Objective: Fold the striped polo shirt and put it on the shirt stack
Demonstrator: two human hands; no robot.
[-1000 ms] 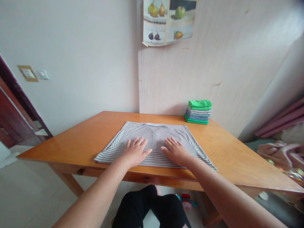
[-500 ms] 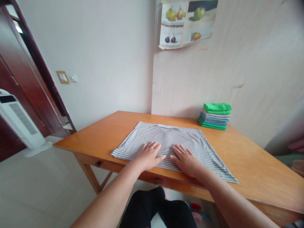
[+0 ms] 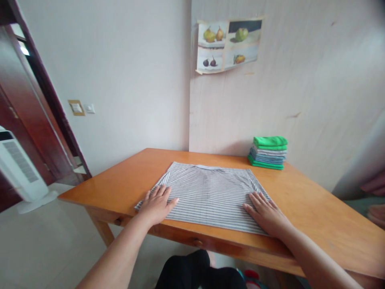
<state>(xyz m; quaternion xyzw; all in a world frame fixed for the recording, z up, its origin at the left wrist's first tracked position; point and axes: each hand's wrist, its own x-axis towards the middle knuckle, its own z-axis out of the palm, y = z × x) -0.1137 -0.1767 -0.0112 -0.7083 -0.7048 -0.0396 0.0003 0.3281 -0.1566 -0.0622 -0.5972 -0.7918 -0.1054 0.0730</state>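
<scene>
A grey-and-white striped garment [image 3: 207, 192] lies flat on the wooden table [image 3: 303, 204], its collar at the far edge. My left hand [image 3: 156, 204] rests palm down on the garment's near left corner, fingers spread. My right hand [image 3: 266, 212] lies flat on the near right corner, fingers stretched out. Neither hand holds anything.
A stack of folded clothes [image 3: 267, 152], green on top, sits at the table's far right by the wall. A fruit poster [image 3: 227, 44] hangs above. A white appliance [image 3: 18, 168] and a dark wooden door frame [image 3: 36, 108] stand at left.
Both hands have slid apart from the middle of the garment to its near corners, left hand going left and right hand going right. The view has shifted slightly.
</scene>
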